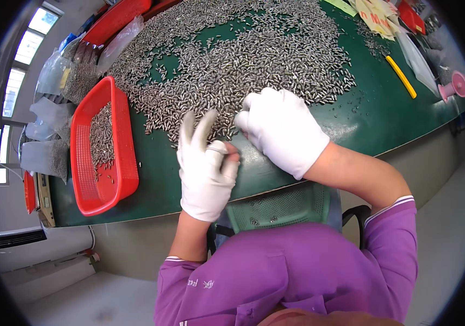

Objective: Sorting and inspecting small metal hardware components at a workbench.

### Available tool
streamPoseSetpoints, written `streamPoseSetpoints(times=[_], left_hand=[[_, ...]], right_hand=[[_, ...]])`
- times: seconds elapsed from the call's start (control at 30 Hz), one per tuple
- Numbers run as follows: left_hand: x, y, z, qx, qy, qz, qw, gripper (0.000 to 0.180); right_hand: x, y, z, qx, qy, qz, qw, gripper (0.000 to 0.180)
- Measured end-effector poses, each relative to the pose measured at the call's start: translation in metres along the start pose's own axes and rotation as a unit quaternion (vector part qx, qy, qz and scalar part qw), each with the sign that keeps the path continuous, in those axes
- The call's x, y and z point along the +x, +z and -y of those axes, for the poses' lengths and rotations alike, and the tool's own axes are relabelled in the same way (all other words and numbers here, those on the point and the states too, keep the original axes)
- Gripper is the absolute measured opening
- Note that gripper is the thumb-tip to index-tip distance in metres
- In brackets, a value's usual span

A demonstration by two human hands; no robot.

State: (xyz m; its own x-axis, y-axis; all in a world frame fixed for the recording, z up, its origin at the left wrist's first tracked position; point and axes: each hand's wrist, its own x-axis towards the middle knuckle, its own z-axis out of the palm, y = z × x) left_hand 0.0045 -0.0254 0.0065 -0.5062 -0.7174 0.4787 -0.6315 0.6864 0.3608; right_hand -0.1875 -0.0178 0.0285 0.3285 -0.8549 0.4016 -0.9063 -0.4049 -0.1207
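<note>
Small silvery metal cylinders lie in a wide, dense pile (243,65) over the green tabletop (151,179). At the pile's near edge is my left hand (202,176), in a white glove with bare thumb and index tips. Those two tips are bent together in a pinch; whatever sits between them is too small to make out. Its other visible fingers stretch forward over the cylinders. My right hand (284,130), also white-gloved, is closed beside it on the right, fingers curled under. What it holds, if anything, is hidden.
Left of my hands stands a red plastic basket (126,152) partly filled with cylinders. Bags of parts (47,157) crowd the left edge. A green basket (281,209) with a few pieces is below the table edge. A yellow-handled tool (401,76) and pink spool (454,87) lie right.
</note>
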Motion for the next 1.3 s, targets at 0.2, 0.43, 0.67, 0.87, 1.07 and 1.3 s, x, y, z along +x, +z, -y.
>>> streamPoseSetpoints(times=[0.2,0.43,0.67,0.87,1.07,1.3], left_hand=[[0.007,0.008,-0.013,0.043,0.015,0.019,0.999,0.025],[0.005,0.019,-0.005,0.107,-0.084,0.010,0.991,0.087],[0.015,0.018,-0.007,0.091,-0.023,0.065,0.993,0.092],[0.015,0.017,-0.017,0.019,0.026,0.071,0.997,0.091],[0.013,0.026,-0.025,-0.022,0.046,0.079,0.996,0.094],[0.022,0.032,-0.025,-0.067,0.087,0.040,0.993,0.100]], right_hand=[[0.036,0.008,-0.029,0.019,-0.017,-0.015,1.000,0.022],[0.070,0.020,-0.048,0.082,-0.017,0.111,0.990,0.045],[0.032,0.016,-0.049,0.157,-0.136,0.085,0.974,0.046],[-0.008,0.000,-0.045,0.103,-0.127,0.042,0.986,0.034],[-0.040,-0.003,-0.029,0.095,-0.093,0.033,0.991,0.041],[-0.048,-0.005,-0.039,0.153,-0.042,-0.133,0.978,0.030]])
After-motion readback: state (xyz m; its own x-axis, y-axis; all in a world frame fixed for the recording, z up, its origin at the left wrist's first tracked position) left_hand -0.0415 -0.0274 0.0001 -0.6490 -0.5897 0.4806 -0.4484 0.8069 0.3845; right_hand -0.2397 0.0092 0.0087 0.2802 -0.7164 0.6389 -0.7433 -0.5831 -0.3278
